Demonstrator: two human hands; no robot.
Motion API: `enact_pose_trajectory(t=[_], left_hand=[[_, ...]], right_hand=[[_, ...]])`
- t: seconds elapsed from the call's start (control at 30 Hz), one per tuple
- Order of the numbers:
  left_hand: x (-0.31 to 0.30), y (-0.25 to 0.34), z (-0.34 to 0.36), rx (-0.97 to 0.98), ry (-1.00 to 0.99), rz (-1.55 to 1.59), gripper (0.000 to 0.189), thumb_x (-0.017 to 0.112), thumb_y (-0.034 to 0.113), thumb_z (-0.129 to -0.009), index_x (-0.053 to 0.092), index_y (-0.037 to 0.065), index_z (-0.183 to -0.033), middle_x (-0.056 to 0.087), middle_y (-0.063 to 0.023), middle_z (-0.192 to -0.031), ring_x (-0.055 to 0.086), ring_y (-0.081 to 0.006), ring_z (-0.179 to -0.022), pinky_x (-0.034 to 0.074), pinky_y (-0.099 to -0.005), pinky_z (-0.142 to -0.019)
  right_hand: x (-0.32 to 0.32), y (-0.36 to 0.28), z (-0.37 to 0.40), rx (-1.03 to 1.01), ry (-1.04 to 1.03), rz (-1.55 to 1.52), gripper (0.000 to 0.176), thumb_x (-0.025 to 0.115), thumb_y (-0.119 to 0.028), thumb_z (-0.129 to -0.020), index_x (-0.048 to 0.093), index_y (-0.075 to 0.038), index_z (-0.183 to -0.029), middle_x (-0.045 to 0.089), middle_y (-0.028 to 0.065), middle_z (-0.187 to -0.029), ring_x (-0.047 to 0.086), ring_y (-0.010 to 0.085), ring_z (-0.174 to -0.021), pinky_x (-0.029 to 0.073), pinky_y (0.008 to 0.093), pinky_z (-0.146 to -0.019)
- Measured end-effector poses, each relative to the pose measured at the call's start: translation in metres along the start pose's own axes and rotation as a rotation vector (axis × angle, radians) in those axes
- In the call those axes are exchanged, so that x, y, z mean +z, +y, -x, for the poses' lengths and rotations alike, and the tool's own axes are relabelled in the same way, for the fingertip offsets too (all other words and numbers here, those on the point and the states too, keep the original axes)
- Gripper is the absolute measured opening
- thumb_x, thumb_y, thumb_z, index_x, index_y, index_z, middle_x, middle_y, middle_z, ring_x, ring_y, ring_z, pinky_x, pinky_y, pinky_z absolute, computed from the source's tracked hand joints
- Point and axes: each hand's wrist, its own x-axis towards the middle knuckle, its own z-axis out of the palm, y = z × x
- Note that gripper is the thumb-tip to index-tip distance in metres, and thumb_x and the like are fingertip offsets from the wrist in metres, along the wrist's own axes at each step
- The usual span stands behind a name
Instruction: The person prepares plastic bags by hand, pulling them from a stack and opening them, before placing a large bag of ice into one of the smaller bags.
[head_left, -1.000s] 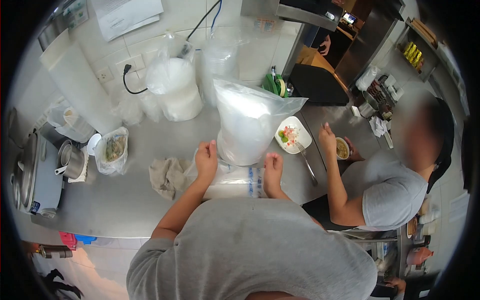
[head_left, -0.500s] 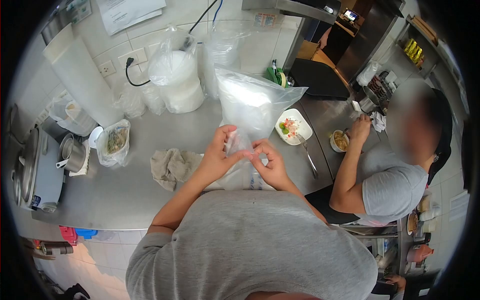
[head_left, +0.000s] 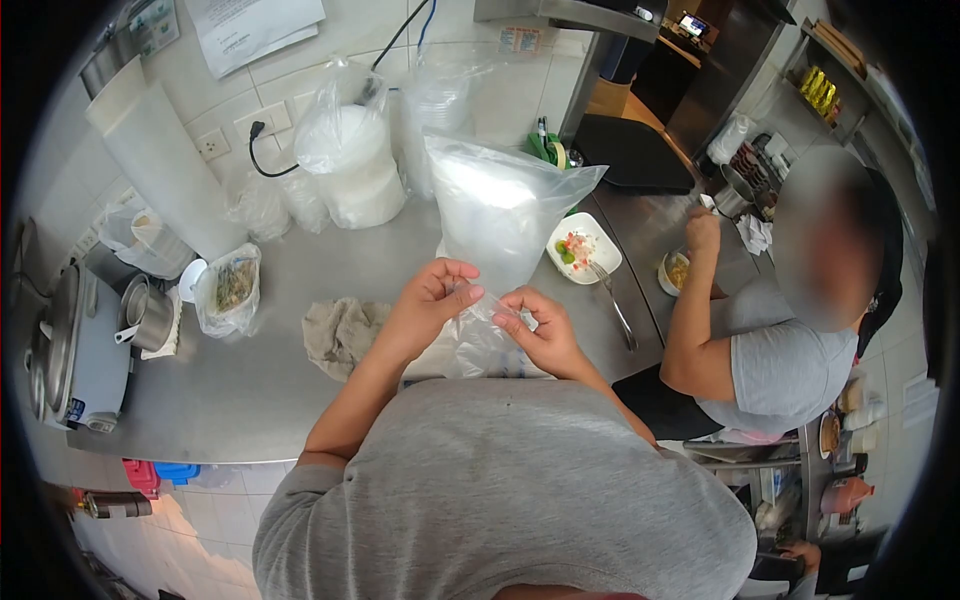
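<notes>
In front of my body, my left hand [head_left: 438, 303] and my right hand [head_left: 540, 328] are close together, each with thumb and fingers pinched. A thin piece of clear plastic [head_left: 488, 298] stretches between their fingertips; its full shape is hard to make out. Just behind them stands a large clear plastic bag [head_left: 495, 215] with whitish contents, its top flared wide. Below my hands lies more crinkled clear plastic [head_left: 475, 345] with blue print, close to my shirt. Left of my forearm is a crumpled beige cloth [head_left: 343, 335].
On the right are a white dish [head_left: 590, 262] with chopped food and a fork [head_left: 620, 315]. A co-worker [head_left: 780, 370] is beside a bowl [head_left: 677, 272]. Bagged containers [head_left: 355, 160] line the wall. A bag of herbs [head_left: 232, 290] and a cooker [head_left: 85, 345] stand left.
My hands have drawn slightly apart, and the clear plastic now stretches between the fingertips. The co-worker's hand has shifted left and upward near the bowl.
</notes>
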Motion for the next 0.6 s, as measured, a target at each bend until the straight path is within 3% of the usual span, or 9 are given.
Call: enact_pose_trajectory(t=[0.13, 0.33, 0.43, 0.53, 0.6], left_hand=[[-0.003, -0.010, -0.001, -0.118, -0.033, -0.085, 0.017, 0.063, 0.016, -0.084, 0.059, 0.003, -0.095, 0.057, 0.0029, -0.078, 0.049, -0.0036, -0.070, 0.039, -0.0177, -0.061], [-0.001, -0.005, 0.000, -0.172, -0.138, -0.095, 0.014, 0.063, 0.015, -0.084, 0.060, 0.003, -0.092, 0.058, 0.0032, -0.078, 0.049, -0.0036, -0.070, 0.039, -0.0184, -0.061], [-0.011, 0.002, 0.004, -0.034, -0.097, -0.152, 0.011, 0.061, 0.012, -0.085, 0.060, 0.004, -0.092, 0.057, 0.0033, -0.077, 0.048, -0.0036, -0.070, 0.038, -0.0184, -0.062], [-0.017, 0.022, 0.012, 0.118, -0.022, -0.166, 0.009, 0.060, 0.010, -0.085, 0.059, 0.003, -0.092, 0.056, 0.0038, -0.077, 0.047, -0.0037, -0.070, 0.038, -0.0186, -0.063], [-0.026, 0.029, 0.015, 0.167, -0.021, -0.215, 0.009, 0.061, 0.009, -0.084, 0.059, 0.003, -0.091, 0.054, 0.0040, -0.076, 0.045, -0.0044, -0.069, 0.038, -0.0190, -0.064]], right_hand=[[-0.003, -0.003, 0.002, 0.056, 0.121, 0.034, 0.008, 0.064, -0.008, -0.079, 0.058, -0.003, -0.082, 0.059, 0.0062, -0.078, 0.055, 0.0157, -0.076, 0.043, 0.0262, -0.067], [-0.011, -0.009, 0.004, -0.001, 0.168, 0.198, 0.010, 0.065, -0.007, -0.076, 0.059, -0.005, -0.083, 0.058, 0.0062, -0.075, 0.054, 0.0191, -0.072, 0.041, 0.0289, -0.068], [-0.021, -0.018, -0.002, -0.145, 0.027, 0.467, 0.011, 0.064, -0.006, -0.074, 0.059, -0.005, -0.084, 0.057, 0.0081, -0.076, 0.053, 0.0229, -0.072, 0.039, 0.0319, -0.074], [-0.034, -0.016, -0.003, -0.216, 0.106, 0.608, 0.012, 0.062, -0.004, -0.074, 0.059, -0.004, -0.085, 0.057, 0.0091, -0.078, 0.053, 0.0256, -0.076, 0.036, 0.0355, -0.081], [-0.050, -0.013, -0.001, -0.160, 0.129, 0.553, 0.013, 0.064, -0.006, -0.073, 0.058, -0.004, -0.085, 0.057, 0.0092, -0.079, 0.053, 0.0250, -0.078, 0.038, 0.0348, -0.079]])
